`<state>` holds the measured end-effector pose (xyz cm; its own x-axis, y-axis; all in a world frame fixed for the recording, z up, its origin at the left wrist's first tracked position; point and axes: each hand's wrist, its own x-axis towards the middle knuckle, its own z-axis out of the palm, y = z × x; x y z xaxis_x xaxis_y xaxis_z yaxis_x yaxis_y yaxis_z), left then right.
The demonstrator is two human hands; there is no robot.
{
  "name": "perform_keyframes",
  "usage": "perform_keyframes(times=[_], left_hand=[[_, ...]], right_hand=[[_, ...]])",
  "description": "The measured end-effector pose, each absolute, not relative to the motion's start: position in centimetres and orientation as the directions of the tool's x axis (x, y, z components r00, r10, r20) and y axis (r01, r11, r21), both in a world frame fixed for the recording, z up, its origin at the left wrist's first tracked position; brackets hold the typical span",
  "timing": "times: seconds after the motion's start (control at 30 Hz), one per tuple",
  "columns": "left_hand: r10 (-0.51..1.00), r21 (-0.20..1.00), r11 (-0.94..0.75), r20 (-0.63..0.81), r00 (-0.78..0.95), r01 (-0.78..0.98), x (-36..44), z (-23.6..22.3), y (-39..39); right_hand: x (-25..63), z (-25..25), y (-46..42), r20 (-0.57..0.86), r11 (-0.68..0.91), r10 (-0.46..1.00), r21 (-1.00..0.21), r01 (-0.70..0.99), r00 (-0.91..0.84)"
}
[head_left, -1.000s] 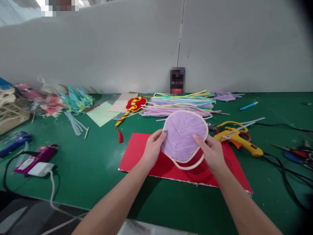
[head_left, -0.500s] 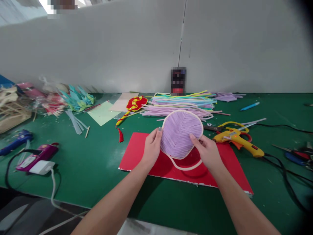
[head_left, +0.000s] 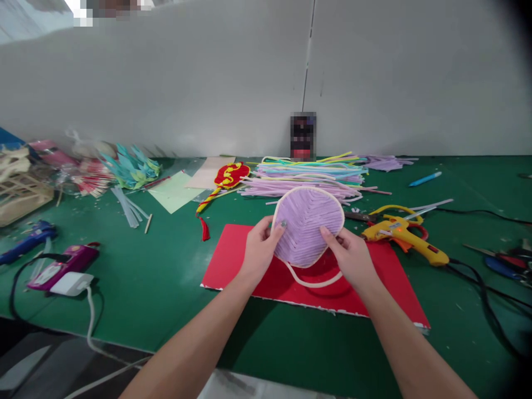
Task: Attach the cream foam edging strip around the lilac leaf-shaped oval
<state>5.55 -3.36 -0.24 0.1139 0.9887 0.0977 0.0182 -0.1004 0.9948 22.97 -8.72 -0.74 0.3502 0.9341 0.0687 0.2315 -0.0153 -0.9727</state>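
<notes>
A round purple fan face made of pipe cleaners, edged with a cream rim, is held up over a red sheet. My left hand grips its left edge with the thumb on the front. My right hand pinches its lower right edge. A loose cream loop of the rim hangs below the face, over the red sheet.
A pile of coloured pipe cleaners lies behind the fan face. A yellow glue gun sits at the right, with cables and scissors beyond. At the left are a purple glue gun, a blue one and paper decorations.
The fan face has drawn slightly closer and lower between my hands, and my left thumb has slid onto its front. Nothing else on the table has moved.
</notes>
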Motion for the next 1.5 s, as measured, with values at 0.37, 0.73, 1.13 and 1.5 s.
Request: perform_keyframes(times=[0.37,0.73,1.13,1.5], left_hand=[[0.993,0.994,-0.111,0.11,0.046,0.016,5.39,-0.54,-3.31],[0.987,0.993,-0.117,0.115,0.114,0.009,5.57,-0.16,-3.4],[0.997,0.998,-0.053,0.054,0.063,-0.029,5.43,-1.15,-3.05],[0.994,0.994,-0.094,0.091,0.066,0.057,5.39,-0.54,-3.07]], right_hand=[[22.81,-0.39,-8.94,0.074,-0.037,0.935,-0.953,0.302,0.348],[23.01,-1.01,-8.58,0.059,-0.004,0.937,-0.984,0.178,0.343],[22.95,-0.88,-8.64,0.113,0.085,0.895,-0.993,0.082,0.433],[22.94,-0.76,-8.73,0.119,0.092,0.888,-0.992,0.083,0.443]])
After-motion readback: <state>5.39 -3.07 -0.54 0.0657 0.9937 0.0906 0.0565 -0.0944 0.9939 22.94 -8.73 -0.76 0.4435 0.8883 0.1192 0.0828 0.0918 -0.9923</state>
